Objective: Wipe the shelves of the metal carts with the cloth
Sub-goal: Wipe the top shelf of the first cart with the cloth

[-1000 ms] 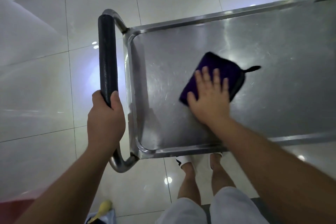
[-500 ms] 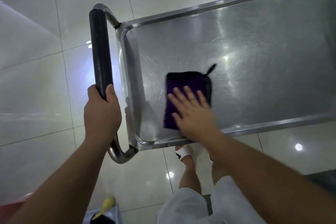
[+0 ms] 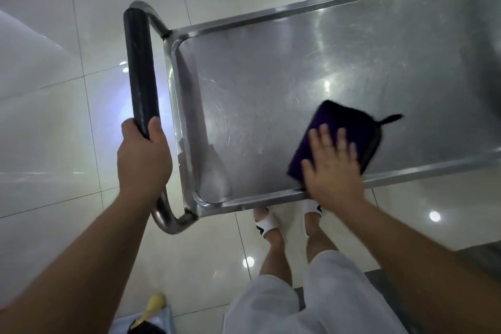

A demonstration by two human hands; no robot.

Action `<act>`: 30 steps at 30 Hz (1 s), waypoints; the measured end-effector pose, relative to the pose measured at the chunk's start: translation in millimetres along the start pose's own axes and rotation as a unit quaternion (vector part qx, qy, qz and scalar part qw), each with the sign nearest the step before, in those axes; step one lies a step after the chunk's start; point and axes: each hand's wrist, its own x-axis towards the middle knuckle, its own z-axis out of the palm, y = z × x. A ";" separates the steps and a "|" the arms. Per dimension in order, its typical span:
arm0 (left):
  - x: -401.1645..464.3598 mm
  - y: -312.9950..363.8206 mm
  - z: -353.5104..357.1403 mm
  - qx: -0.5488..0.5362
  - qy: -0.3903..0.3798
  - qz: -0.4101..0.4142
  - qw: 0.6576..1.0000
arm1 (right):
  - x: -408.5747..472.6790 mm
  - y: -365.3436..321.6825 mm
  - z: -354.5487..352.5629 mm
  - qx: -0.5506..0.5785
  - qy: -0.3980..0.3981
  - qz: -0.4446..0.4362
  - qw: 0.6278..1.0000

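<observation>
A stainless steel cart's top shelf (image 3: 271, 84) fills the middle and right of the head view, with a raised rim all round. A folded dark purple cloth (image 3: 344, 122) with a small black loop lies flat on it, close to the near rim. My right hand (image 3: 332, 168) presses flat on the cloth's near half, fingers spread and motion-blurred. My left hand (image 3: 142, 157) is wrapped around the lower end of the cart's black padded handle (image 3: 141, 73) at the shelf's left end.
Glossy pale floor tiles (image 3: 54, 130) surround the cart. My feet in white slides (image 3: 267, 222) stand just under the near rim. A yellow-topped object (image 3: 154, 304) sits on the floor at the bottom left. A dark patch (image 3: 482, 255) lies at the right.
My right hand has slid the cloth to the right along the near rim, from the shelf's left end toward its middle. My left hand keeps its grip on the handle.
</observation>
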 end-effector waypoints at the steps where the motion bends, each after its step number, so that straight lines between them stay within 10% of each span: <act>1: 0.0 0.2 -0.1 0.000 0.001 -0.001 1.000 | -9.7 -29.5 10.4 0.005 -0.009 -0.037 0.999; 9: 0.4 -0.4 1.8 0.002 0.009 0.008 1.000 | -48.1 -205.8 49.1 0.018 -0.094 -0.260 0.961; 14: -1.3 -1.5 4.7 0.001 -0.003 0.011 1.000 | -47.3 -132.4 42.5 -0.030 -0.067 -0.312 0.947; 23: -3.4 -4.3 5.1 -0.017 0.001 0.008 1.000 | -40.0 83.4 -4.7 -0.090 -0.047 -0.091 0.991; 30: -7.9 -1.0 1.3 -0.015 0.005 0.039 0.999 | 44.1 99.9 -34.1 -0.087 -0.025 -0.067 0.994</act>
